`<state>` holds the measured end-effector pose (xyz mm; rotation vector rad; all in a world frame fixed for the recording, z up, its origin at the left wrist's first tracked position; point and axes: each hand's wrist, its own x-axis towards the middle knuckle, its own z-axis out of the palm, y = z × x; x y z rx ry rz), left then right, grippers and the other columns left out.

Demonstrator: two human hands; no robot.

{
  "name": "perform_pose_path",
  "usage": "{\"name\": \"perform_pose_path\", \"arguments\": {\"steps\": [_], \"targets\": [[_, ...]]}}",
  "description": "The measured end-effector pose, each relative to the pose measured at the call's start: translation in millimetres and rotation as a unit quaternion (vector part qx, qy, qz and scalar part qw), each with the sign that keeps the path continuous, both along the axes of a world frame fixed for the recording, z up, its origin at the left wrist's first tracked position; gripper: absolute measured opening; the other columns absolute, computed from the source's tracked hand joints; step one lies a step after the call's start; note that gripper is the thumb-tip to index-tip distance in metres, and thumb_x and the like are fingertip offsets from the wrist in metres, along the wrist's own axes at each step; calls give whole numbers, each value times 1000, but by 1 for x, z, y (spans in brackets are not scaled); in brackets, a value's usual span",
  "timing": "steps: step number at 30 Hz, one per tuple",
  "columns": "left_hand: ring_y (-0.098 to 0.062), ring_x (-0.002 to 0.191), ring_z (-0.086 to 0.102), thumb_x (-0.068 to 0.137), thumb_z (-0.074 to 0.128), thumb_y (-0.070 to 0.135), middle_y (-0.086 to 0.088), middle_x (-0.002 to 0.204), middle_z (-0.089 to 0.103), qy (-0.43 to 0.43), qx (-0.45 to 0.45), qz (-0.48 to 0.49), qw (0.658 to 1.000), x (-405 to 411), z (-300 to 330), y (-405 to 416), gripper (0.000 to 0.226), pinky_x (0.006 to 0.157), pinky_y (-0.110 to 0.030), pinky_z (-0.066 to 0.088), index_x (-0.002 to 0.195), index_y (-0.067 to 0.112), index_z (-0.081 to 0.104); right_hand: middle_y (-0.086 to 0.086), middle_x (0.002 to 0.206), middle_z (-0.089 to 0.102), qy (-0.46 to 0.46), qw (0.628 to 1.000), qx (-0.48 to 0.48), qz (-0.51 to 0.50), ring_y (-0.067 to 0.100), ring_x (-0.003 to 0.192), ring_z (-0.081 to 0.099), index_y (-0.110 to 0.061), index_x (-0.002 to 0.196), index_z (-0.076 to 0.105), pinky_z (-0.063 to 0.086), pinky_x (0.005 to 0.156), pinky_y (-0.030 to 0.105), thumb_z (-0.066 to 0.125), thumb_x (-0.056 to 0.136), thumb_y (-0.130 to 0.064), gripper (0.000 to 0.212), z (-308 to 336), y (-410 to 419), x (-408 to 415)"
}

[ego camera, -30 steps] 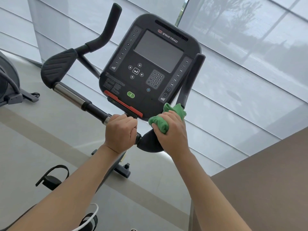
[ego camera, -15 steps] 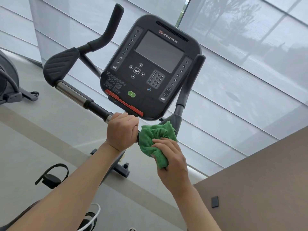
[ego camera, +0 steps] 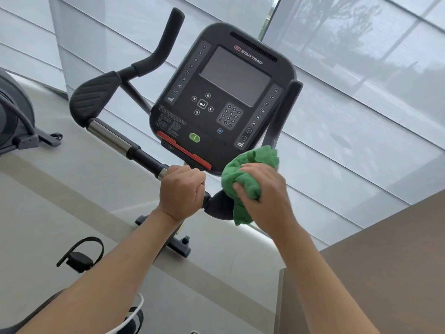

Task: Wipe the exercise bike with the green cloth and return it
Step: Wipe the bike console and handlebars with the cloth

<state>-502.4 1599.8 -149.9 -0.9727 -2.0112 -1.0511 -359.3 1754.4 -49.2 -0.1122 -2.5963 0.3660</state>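
1. Gripping the exercise bike's (ego camera: 224, 104) handlebar (ego camera: 144, 155), the left hand (ego camera: 181, 192) has its fingers curled tight round the black bar, just right of the chrome sleeve (ego camera: 108, 136).
2. Right hand (ego camera: 265, 191) holds the green cloth (ego camera: 243, 179) bunched up; fingers curled over the wad, thumb pinching it from the side.
3. Cloth is pressed against the right elbow pad (ego camera: 220, 204), at the base of the right upright grip (ego camera: 281, 114), just below the console's lower right corner. A loose corner hangs down past the pad.
4. Console (ego camera: 224, 75): dark screen, STAR TRAC logo, number keypad (ego camera: 229, 116), green button (ego camera: 194, 137), red strip (ego camera: 183, 150) along the lower edge.
5. Left elbow pad (ego camera: 95, 96) and left upright grip (ego camera: 166, 37) untouched, well apart from both hands.
6. Pedal with strap (ego camera: 80, 255) on the floor side, lower left.
7. Another machine (ego camera: 14, 121) at the far left edge; window blinds (ego camera: 361, 92) behind the bike.
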Motion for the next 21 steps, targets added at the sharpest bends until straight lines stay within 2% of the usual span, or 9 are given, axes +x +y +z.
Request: {"name": "perform_pose_path", "arguments": {"steps": [1, 3, 6, 8, 11, 13, 15, 18, 21], "targets": [[-24, 51, 38, 83, 46, 6, -5, 53, 43, 2, -4, 0, 1000, -1, 0, 0, 25, 57, -34, 33, 59, 11, 49, -12, 129, 68, -48, 998, 38, -2, 18, 136, 53, -25, 122, 69, 34, 119, 51, 68, 95, -45, 33, -11, -7, -7], [-24, 52, 38, 82, 48, 5, -4, 54, 44, 4, -14, -1, 1000, -2, -1, 0, 23, 58, -35, 33, 60, 11, 48, -13, 126, 68, -76, 993, 95, 4, 18, 137, 52, -27, 122, 69, 28, 123, 52, 63, 94, -51, 38, -25, -12, -16], [-25, 52, 39, 80, 52, 2, -4, 54, 44, 4, -22, 2, 1000, -2, -3, 1, 22, 58, -36, 33, 60, 12, 48, -12, 104, 72, -59, 991, 114, 29, 17, 115, 63, -25, 105, 73, 35, 118, 46, 64, 90, -50, 30, -21, -5, -27], [-25, 52, 38, 78, 51, 2, -4, 54, 42, 7, -20, 1, 1000, -3, -2, 0, 21, 58, -36, 32, 60, 12, 47, -12, 86, 69, -84, 987, 135, 33, 17, 93, 63, -26, 91, 69, 41, 108, 40, 61, 88, -54, 29, -14, 1, -36], [-25, 53, 38, 80, 48, 4, -4, 54, 43, 8, -16, -2, 1000, 0, 0, 0, 21, 57, -36, 32, 60, 12, 46, -7, 62, 59, -159, 973, 165, 10, 20, 67, 57, -23, 71, 58, 45, 78, 34, 57, 86, -58, 38, -4, 0, -52], [-24, 53, 39, 82, 47, 6, -4, 54, 44, 6, -18, -4, 1000, 1, 1, -1, 23, 58, -34, 32, 61, 13, 47, -1, 57, 56, -204, 963, 176, -14, 21, 60, 55, -17, 68, 55, 42, 61, 33, 58, 85, -57, 44, 5, -3, -63], [-23, 53, 41, 86, 47, 8, -4, 55, 47, 1, -27, -2, 1000, 3, 1, -2, 24, 59, -33, 34, 62, 13, 49, 1, 57, 56, -237, 955, 176, -32, 21, 57, 55, -13, 69, 55, 43, 55, 31, 57, 84, -57, 46, 11, -8, -70], [-24, 55, 43, 88, 49, 9, -4, 57, 50, -11, -41, 4, 999, 2, 0, -4, 24, 60, -37, 39, 64, 13, 50, -2, 53, 52, -220, 962, 160, -37, 20, 54, 53, -16, 64, 49, 47, 58, 32, 53, 84, -56, 45, 6, -12, -67], [-26, 57, 42, 84, 48, 9, -2, 58, 47, -11, -52, 3, 999, 2, 0, -5, 21, 62, -41, 40, 64, 14, 48, -8, 57, 54, -151, 977, 148, -22, 20, 65, 57, -23, 65, 51, 48, 86, 40, 49, 85, -56, 38, -8, -13, -49]]}}
